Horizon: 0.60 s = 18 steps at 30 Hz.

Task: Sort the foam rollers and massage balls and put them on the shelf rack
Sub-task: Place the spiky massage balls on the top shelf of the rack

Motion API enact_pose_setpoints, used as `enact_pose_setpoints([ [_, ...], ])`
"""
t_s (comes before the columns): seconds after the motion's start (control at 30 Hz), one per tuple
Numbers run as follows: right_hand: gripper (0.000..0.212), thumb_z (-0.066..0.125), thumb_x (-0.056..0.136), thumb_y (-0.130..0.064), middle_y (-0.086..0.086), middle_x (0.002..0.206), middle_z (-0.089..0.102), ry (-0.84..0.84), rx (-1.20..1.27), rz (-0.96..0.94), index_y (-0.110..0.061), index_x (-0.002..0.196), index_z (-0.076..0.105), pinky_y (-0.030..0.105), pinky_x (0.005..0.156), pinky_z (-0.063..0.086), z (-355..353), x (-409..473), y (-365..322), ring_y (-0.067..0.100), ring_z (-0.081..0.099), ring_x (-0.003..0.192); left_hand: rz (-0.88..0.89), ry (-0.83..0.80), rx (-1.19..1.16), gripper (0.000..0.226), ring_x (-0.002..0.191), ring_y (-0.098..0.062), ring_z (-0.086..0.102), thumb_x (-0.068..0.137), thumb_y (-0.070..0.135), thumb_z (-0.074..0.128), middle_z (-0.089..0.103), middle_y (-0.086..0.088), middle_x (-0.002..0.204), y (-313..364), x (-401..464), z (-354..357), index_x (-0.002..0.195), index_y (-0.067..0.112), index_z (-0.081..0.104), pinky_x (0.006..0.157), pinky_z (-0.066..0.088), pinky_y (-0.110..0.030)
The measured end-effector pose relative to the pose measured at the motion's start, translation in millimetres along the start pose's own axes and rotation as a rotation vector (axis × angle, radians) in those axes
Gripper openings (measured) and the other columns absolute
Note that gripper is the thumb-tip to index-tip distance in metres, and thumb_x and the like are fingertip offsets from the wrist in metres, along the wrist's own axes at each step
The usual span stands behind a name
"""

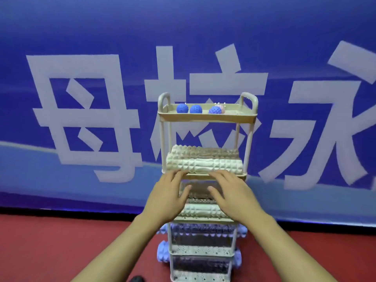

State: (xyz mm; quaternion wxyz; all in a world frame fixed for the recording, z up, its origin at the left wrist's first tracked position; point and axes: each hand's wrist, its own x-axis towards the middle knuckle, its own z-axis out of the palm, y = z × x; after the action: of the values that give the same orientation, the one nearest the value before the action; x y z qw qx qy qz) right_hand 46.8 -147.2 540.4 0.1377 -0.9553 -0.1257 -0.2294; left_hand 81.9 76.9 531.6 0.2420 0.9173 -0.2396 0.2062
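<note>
Left hand [168, 192] fingers spread, tips touching the near cream foam roller [204, 166] on 2nd tier of the shelf rack [207, 118]. Blue massage balls [182, 108] sit on top tier. Right hand [230, 192] likewise spread, touching same roller. More rollers on lower tiers.

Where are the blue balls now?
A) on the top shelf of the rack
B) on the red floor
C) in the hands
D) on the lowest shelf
A: the blue balls lie in the top tray of the rack, above the rollers.
</note>
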Motion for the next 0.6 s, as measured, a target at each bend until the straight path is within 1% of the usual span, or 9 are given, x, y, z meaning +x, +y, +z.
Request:
enact_pose_setpoints([
  [0.13,0.05,0.047,0.103,-0.046,-0.006,0.144,0.051,-0.178,0.03,0.116,-0.025,0.148,0.046,0.036,0.107,0.038,76.3,-75.4,13.0,0.019,0.047,0.134,-0.08,-0.159,-0.018,0.054,0.135,-0.022,0.043,0.101,0.05,0.047,0.046,0.001,0.149,-19.9,-69.8,63.5,0.147,0.023,0.045,0.11,0.039,-0.038],
  [0.23,0.05,0.05,0.101,-0.045,-0.006,0.144,0.051,-0.347,0.06,0.254,-0.027,0.148,0.046,0.036,0.104,0.04,133.8,-130.7,24.9,0.022,0.05,0.132,-0.141,-0.306,-0.047,0.059,0.13,-0.024,0.049,0.097,0.055,0.042,0.05,0.0,0.143,-35.7,-116.5,114.6,0.145,0.021,0.046,0.106,0.043,-0.04],
  [0.3,0.051,0.048,0.101,-0.046,-0.006,0.145,0.048,-0.478,0.095,0.344,-0.028,0.149,0.044,0.036,0.103,0.042,170.4,-161.8,35.6,0.022,0.048,0.133,-0.169,-0.405,-0.059,0.058,0.128,-0.025,0.05,0.097,0.054,0.043,0.051,-0.001,0.142,-46.5,-140.1,148.6,0.144,0.02,0.047,0.105,0.043,-0.04],
  [0.4,0.052,0.049,0.101,-0.045,-0.005,0.146,0.046,-0.64,0.146,0.453,-0.028,0.149,0.042,0.039,0.106,0.042,220.6,-195.3,52.5,0.024,0.047,0.131,-0.19,-0.529,-0.077,0.061,0.127,-0.025,0.05,0.095,0.057,0.04,0.051,0.0,0.141,-63.1,-161.6,198.0,0.144,0.021,0.046,0.104,0.045,-0.04],
  [0.5,0.053,0.051,0.099,-0.047,-0.004,0.144,0.047,-0.748,0.204,0.556,-0.028,0.148,0.044,0.037,0.105,0.041,269.4,-221.5,68.8,0.026,0.049,0.13,-0.227,-0.642,-0.095,0.053,0.129,-0.025,0.048,0.1,0.047,0.05,0.048,-0.001,0.142,-79.6,-177.8,249.5,0.146,0.02,0.044,0.106,0.042,-0.038],
  [0.6,0.06,0.055,0.096,-0.051,0.0,0.152,0.044,-0.82,0.256,0.661,-0.027,0.149,0.043,0.039,0.11,0.04,321.9,-244.0,85.2,0.028,0.046,0.135,-0.291,-0.748,-0.138,0.049,0.127,-0.027,0.051,0.101,0.041,0.052,0.049,-0.003,0.142,-94.0,-196.3,306.1,0.144,0.02,0.045,0.105,0.04,-0.036],
])
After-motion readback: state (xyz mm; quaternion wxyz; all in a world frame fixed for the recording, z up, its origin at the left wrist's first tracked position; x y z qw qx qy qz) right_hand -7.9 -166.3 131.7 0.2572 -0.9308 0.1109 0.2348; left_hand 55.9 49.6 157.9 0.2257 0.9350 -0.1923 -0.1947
